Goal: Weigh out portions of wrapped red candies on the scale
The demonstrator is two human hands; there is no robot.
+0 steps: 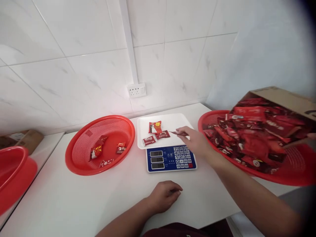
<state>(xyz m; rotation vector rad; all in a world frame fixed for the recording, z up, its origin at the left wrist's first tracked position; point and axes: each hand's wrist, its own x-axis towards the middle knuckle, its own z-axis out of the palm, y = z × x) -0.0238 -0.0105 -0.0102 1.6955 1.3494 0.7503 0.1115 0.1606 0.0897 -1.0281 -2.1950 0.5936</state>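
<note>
A: State grip and positions, taking the scale (pixel 170 156) as clock centre and the tiled wall (pixel 98 29) as twelve.

B: Pinched between thumb and fingers of the right hand (pixel 196 140): a small dark red packet (pixel 176 133), just past twelve, above the white tray (pixel 175 120). Loosely curled at six, on the table (pixel 74 200): the left hand (pixel 164 196); cannot tell about any object inside it. On the tray, towards eleven: three packets (pixel 155 127). At nine to ten: a red basket (pixel 112 144) with few packets.

A: Name the likely faults.

B: Possibly, spilling over the rim of the fuller basket (pixel 296 166) at three, owing to the tilt of the heaped carton (pixel 283 98) at two. Possibly too, a false reading through wrist pressure on tray or keypad (pixel 182 157), or a drop onto the keys after release too near the tray's edge.

A: And the lettering?

B: Legible on the blue panel: 志准, plus keypad digits 0 to 9. In the three display windows (pixel 157 160): figures too faint for sure reading. On packets: print too small or blurred to make out.
</note>
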